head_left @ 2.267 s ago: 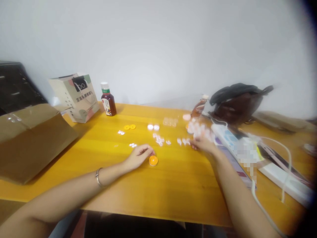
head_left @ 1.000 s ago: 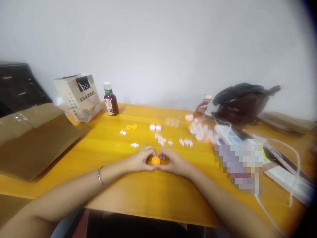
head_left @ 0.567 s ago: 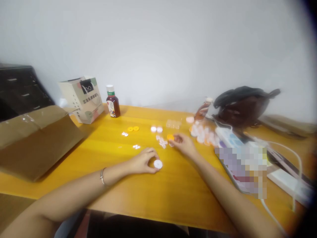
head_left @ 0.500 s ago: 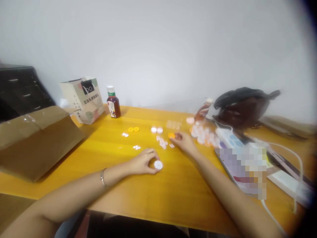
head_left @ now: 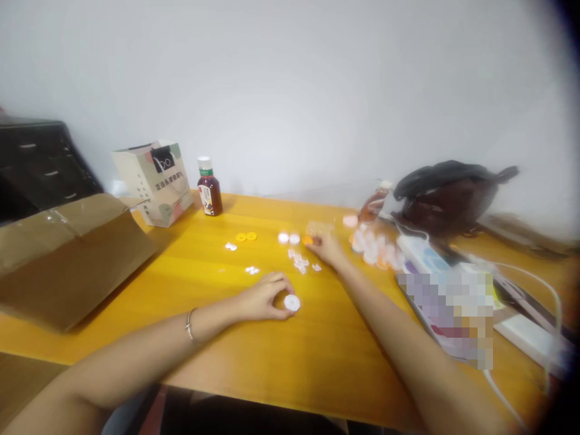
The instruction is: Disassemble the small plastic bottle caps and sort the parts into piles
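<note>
My left hand (head_left: pixel 268 297) is closed on a round white disc (head_left: pixel 292 302), thumb and fingers at its edges, low over the near middle of the table (head_left: pixel 254 356). Farther off, my right hand (head_left: pixel 327 248) pinches a small orange disc (head_left: pixel 308 240), just right of two white round pieces (head_left: pixel 289 238). Small white bits (head_left: pixel 298 261) lie scattered between my hands. Two yellow rings (head_left: pixel 246 237) sit side by side to the left, with small white pieces (head_left: pixel 231 246) and another little group of white pieces (head_left: pixel 252 270) nearer me.
An open cardboard box (head_left: pixel 77 260), a paper bag (head_left: pixel 154 184) and a dark red bottle (head_left: pixel 209 190) stand on the left. At right are a blurred heap of white and orange pieces (head_left: pixel 374 246), a second bottle (head_left: pixel 374 202), a dark bag (head_left: pixel 453 196) and white cables (head_left: pixel 555 302).
My right hand has moved away from me and slightly left with the orange disc, closer to the two white pieces. The left hand keeps its hold on the white disc.
</note>
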Tool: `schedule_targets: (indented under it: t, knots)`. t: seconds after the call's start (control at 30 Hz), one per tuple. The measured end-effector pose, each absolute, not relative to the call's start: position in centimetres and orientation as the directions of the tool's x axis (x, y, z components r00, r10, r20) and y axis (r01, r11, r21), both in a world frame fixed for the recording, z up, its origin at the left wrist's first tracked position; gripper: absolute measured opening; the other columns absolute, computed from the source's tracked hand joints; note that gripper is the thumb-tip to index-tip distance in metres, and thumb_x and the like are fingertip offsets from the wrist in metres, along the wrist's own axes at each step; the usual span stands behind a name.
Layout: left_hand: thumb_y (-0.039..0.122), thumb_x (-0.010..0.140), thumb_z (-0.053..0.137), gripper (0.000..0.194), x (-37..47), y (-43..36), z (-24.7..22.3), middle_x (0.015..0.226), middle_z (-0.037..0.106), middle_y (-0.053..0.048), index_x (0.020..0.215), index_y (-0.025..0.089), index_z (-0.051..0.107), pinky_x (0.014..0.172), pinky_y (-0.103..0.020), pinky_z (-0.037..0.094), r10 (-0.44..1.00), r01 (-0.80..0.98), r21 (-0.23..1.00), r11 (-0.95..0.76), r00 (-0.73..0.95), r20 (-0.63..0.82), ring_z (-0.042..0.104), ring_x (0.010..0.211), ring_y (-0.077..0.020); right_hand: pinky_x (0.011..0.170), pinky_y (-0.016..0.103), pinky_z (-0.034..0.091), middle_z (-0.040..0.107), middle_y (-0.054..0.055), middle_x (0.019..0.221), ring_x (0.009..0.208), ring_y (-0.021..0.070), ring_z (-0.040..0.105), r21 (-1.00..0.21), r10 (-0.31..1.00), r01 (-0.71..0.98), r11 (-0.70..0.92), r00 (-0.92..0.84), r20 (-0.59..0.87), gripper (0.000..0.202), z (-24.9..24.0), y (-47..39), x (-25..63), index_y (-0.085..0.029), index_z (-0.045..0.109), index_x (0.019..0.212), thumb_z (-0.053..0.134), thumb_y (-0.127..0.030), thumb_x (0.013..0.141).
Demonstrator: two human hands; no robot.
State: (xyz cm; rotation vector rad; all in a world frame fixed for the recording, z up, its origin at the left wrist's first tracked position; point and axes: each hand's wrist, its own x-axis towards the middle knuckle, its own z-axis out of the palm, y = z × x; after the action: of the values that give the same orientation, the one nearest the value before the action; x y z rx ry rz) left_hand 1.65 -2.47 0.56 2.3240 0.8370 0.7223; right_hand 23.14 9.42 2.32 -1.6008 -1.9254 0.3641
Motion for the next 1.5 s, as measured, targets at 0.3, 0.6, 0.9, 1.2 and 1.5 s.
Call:
schedule_targets:
  t: [0.3,0.6,0.9,1.2,1.5]
  knots:
    - [0.027,0.069,0.067,0.031,1.6,-2.5,0.6,0.098,0.053,-0.004,0.097,0.020,0.055,0.087,-0.032,0.038,0.686,0.390,0.643,-0.659,0.663,0.301,0.049,0.095,-0.0203,0.057,0.024,0.036,0.057,0.001,0.069,0.065,0.0147,0.050,-0.608,0.946,0.747,0.268,-0.084,0.314,0.028,2.6,8.3,22.7,-0.014,0.062,0.087,0.056,-0.039,0.074]
    - [0.029,0.071,0.065,0.034,1.4,-2.5,0.5,0.100,0.053,-0.005,0.101,0.020,0.054,0.088,-0.032,0.038,0.674,0.395,0.627,-0.672,0.677,0.296,0.048,0.098,-0.0207,0.068,0.028,0.043,0.056,0.003,0.079,0.073,0.0157,0.052,-0.619,0.794,0.516,0.592,-0.505,0.339,0.020,1.6,-0.5,23.5,-0.019,0.059,0.091,0.053,-0.035,0.082]
    - [0.038,0.069,0.067,0.036,1.2,-2.2,0.5,0.098,0.053,-0.005,0.094,0.019,0.051,0.084,-0.032,0.039,0.687,0.389,0.664,-0.639,0.677,0.264,0.049,0.095,-0.0205,0.078,0.030,0.043,0.054,0.003,0.094,0.086,0.0172,0.051,-0.660,0.671,0.408,0.631,-0.715,0.199,0.045,1.2,-1.3,22.9,-0.022,0.056,0.102,0.071,-0.045,0.066]
    - [0.034,0.072,0.066,0.034,1.1,-2.4,0.8,0.098,0.054,-0.005,0.099,0.018,0.050,0.081,-0.031,0.041,0.662,0.360,0.665,-0.654,0.697,0.274,0.050,0.092,-0.0185,0.079,0.031,0.043,0.053,0.003,0.092,0.086,0.0175,0.052,-0.679,0.684,0.399,0.617,-0.698,0.211,0.032,0.5,-1.4,22.6,-0.021,0.058,0.093,0.069,-0.040,0.070]
    - [0.026,0.089,0.045,0.022,1.2,-2.2,0.8,0.095,0.057,-0.006,0.101,0.018,0.062,0.082,-0.026,0.043,0.585,0.329,0.588,-0.739,0.746,0.318,0.055,0.088,-0.0145,0.084,0.031,0.042,0.051,0.003,0.091,0.087,0.0159,0.052,-0.710,0.675,0.371,0.599,-0.711,0.198,0.024,0.5,-1.3,22.8,-0.022,0.063,0.095,0.065,-0.035,0.075]
